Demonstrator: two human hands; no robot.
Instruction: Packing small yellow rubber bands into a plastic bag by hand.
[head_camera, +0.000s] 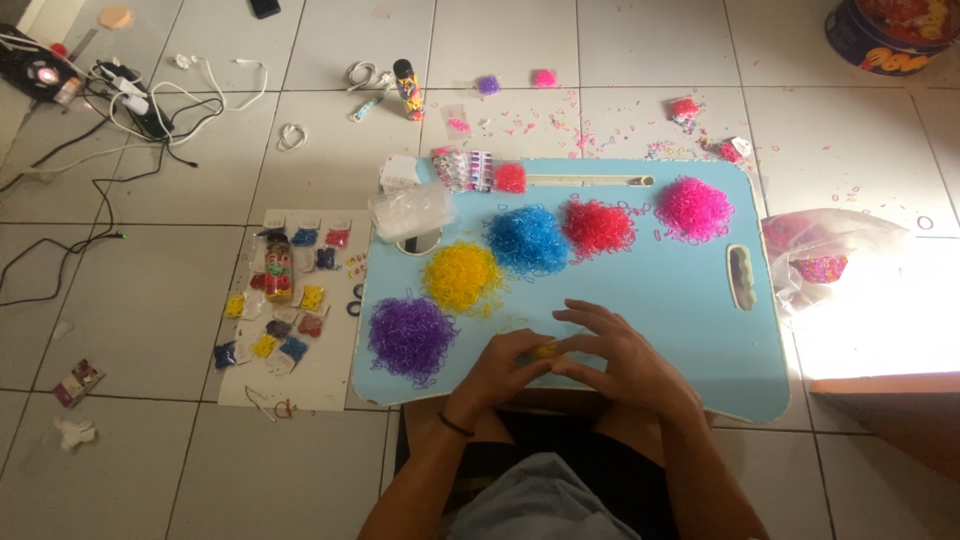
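Head view is showing both hands meeting over the near edge of the light-blue lap table (690, 330). The left hand (505, 365) and right hand (615, 355) are pinching a small yellow clump (546, 350) between them, right fingers (585, 312) splaying apart above. It is lying just below the yellow band pile (460, 275), nearer the left hand.

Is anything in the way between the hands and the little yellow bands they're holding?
Nothing visible. The left hand and right hand already meet around the small yellow bunch on the blue tray table. The purple pile and yellow pile lie off to the side.
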